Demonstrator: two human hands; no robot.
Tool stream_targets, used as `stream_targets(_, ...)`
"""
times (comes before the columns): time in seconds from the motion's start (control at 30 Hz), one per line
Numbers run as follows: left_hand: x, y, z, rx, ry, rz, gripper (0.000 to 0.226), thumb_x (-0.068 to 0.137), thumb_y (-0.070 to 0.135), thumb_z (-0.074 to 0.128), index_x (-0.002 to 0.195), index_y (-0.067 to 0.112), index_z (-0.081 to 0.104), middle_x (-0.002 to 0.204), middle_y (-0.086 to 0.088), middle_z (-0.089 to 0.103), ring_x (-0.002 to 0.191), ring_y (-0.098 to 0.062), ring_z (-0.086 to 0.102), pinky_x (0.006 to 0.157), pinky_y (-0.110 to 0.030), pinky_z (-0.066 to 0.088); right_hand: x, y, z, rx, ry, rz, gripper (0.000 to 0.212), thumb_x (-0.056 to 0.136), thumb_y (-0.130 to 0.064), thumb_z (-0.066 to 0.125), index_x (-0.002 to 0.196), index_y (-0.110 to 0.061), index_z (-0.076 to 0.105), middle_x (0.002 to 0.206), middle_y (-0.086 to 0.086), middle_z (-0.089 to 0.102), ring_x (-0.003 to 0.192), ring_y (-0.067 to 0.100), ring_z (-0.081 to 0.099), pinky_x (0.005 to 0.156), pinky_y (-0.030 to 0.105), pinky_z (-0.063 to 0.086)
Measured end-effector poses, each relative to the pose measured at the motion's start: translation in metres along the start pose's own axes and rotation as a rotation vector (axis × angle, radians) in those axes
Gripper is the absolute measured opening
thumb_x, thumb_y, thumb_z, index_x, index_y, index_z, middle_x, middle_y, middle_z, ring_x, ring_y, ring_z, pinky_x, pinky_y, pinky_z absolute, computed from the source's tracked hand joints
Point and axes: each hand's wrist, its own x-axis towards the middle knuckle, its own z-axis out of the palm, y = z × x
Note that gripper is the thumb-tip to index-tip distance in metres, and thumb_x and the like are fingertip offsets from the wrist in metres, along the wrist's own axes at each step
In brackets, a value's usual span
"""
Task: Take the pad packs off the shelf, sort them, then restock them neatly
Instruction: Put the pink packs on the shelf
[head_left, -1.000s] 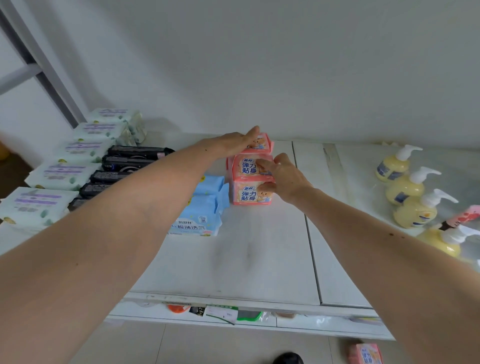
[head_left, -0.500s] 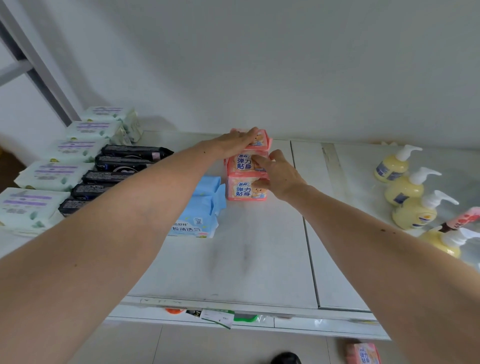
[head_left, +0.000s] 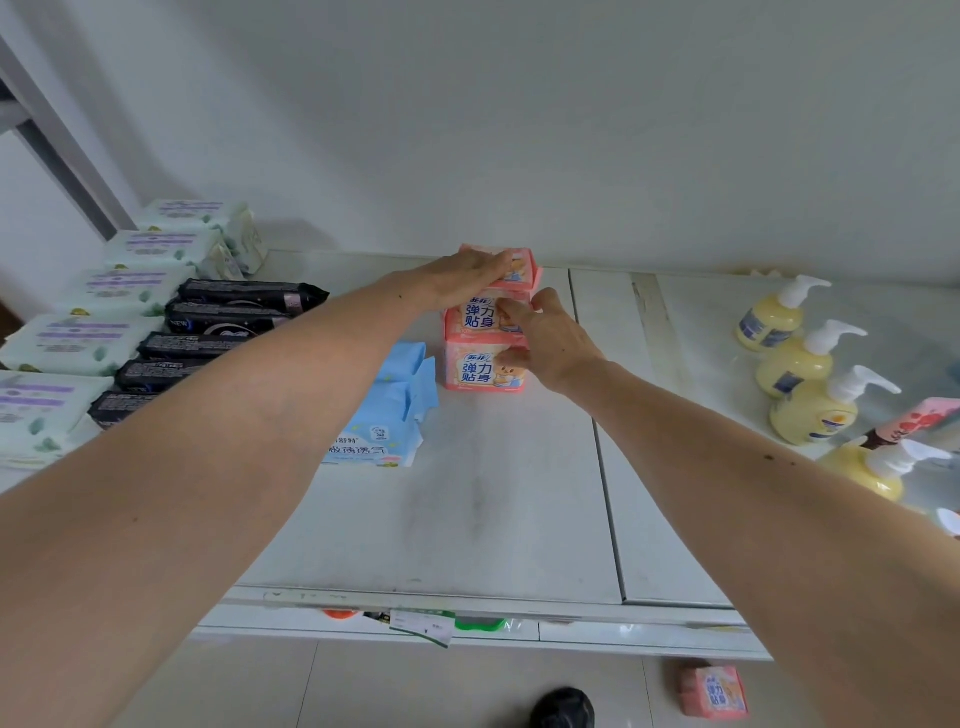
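While both arms reached across the white shelf (head_left: 498, 519), the left hand (head_left: 467, 273) lay flat, fingers straight, on the top pink pack (head_left: 519, 267) of a stack of pink packs (head_left: 480, 338) standing toward the shelf's back edge, near the middle. The right hand (head_left: 550, 338) touched the front of the stack, its thumb against the lowest pack and its fingers against the one above; whether it truly gripped or only steadied them was hard to tell. Just beside the stack, to its left, lay blue packs (head_left: 389, 410). Black packs (head_left: 208, 332) and pale green packs (head_left: 98, 312) ran in rows along the left edge. Yellow pump bottles (head_left: 800, 358) stood along the right edge. Another pink pack (head_left: 714, 691) lay on the floor below the front edge.
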Motion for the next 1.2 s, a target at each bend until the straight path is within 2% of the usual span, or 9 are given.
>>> stream_targets(0.17,-0.001,0.001,0.001,0.026,0.022,0.08,0.057,0.102,0.05,0.02,0.121,0.015,0.06,0.126,-0.01,0.056,0.115,-0.022,0.057,0.091,-0.027,0.045,-0.001,0.002,0.001,-0.033,-0.013,0.016,0.068,0.087,-0.033,0.068,0.145,-0.024,0.032,0.131,0.013,0.037,0.112,0.036,0.054,0.096,0.044,0.048)
stream_targets(0.33,-0.008,0.001,0.0,0.279,0.084,0.05,0.054,0.104,0.046,0.019,0.148,0.02,0.035,0.156,-0.007,0.025,0.144,-0.022,0.02,0.115,-0.033,0.018,-0.012,0.005,-0.005,-0.049,0.018,0.058,0.08,0.083,-0.042,0.07,0.146,-0.028,0.022,0.133,0.011,0.037,0.116,0.032,0.051,0.088,0.045,0.05)
stream_targets(0.43,-0.021,0.003,-0.004,0.303,0.128,0.077,0.053,0.104,0.044,0.024,0.146,0.014,0.037,0.153,-0.01,0.032,0.142,-0.023,0.026,0.113,-0.031,0.02,-0.032,0.01,-0.011,-0.075,0.035,0.076,0.074,0.084,-0.04,0.07,0.143,-0.024,0.028,0.137,0.008,0.036,0.121,0.029,0.048,0.088,0.043,0.048)
stream_targets(0.57,-0.047,0.015,-0.003,0.341,0.13,0.126,0.049,0.104,0.037,0.031,0.126,0.0,0.052,0.131,-0.018,0.051,0.125,-0.03,0.044,0.098,-0.032,0.033,-0.072,0.015,-0.018,-0.098,0.031,0.116,0.071,0.086,-0.039,0.068,0.143,-0.021,0.03,0.141,0.006,0.035,0.124,0.026,0.046,0.089,0.042,0.049)
stream_targets(0.67,-0.075,0.029,0.005,0.368,0.118,0.177,0.043,0.103,0.034,0.036,0.129,0.006,0.055,0.134,-0.013,0.053,0.126,-0.029,0.045,0.099,-0.03,0.033,-0.106,0.016,-0.023,-0.111,0.039,0.162,0.067,0.087,-0.039,0.066,0.142,-0.02,0.034,0.141,0.005,0.036,0.123,0.026,0.047,0.088,0.04,0.047)
stream_targets(0.8,-0.112,0.05,0.029,0.393,0.039,0.244,0.063,0.09,0.053,0.039,0.114,-0.001,0.058,0.122,-0.017,0.057,0.117,-0.03,0.05,0.098,-0.034,0.037,-0.157,0.015,-0.032,-0.104,0.059,0.235,0.059,0.088,-0.037,0.065,0.139,-0.02,0.04,0.138,0.005,0.039,0.12,0.028,0.049,0.089,0.04,0.045)
stream_targets(0.87,-0.123,0.058,0.045,0.451,0.004,0.277,0.069,0.085,0.062,0.041,0.121,0.004,0.056,0.127,-0.013,0.055,0.123,-0.029,0.045,0.104,-0.036,0.034,-0.182,0.016,-0.036,-0.095,0.065,0.259,0.057,0.089,-0.035,0.065,0.138,-0.019,0.041,0.138,0.005,0.04,0.12,0.029,0.05,0.091,0.04,0.045)
stream_targets(0.97,-0.132,0.074,0.076,0.464,-0.031,0.35,0.055,0.094,0.046,0.051,0.137,0.012,0.046,0.144,-0.007,0.045,0.136,-0.027,0.033,0.111,-0.033,0.025,-0.22,0.025,-0.043,-0.089,0.072,0.299,0.054,0.089,-0.034,0.064,0.137,-0.019,0.043,0.138,0.005,0.04,0.118,0.029,0.051,0.089,0.041,0.047)
stream_targets(1.2,-0.15,0.132,0.154,0.413,-0.113,0.483,0.052,0.096,0.042,0.052,0.14,0.015,0.044,0.146,-0.003,0.041,0.138,-0.024,0.027,0.111,-0.03,0.021,-0.309,0.07,-0.052,-0.101,0.097,0.379,0.05,0.09,-0.032,0.063,0.135,-0.016,0.046,0.136,0.005,0.044,0.116,0.029,0.052,0.079,0.039,0.048)
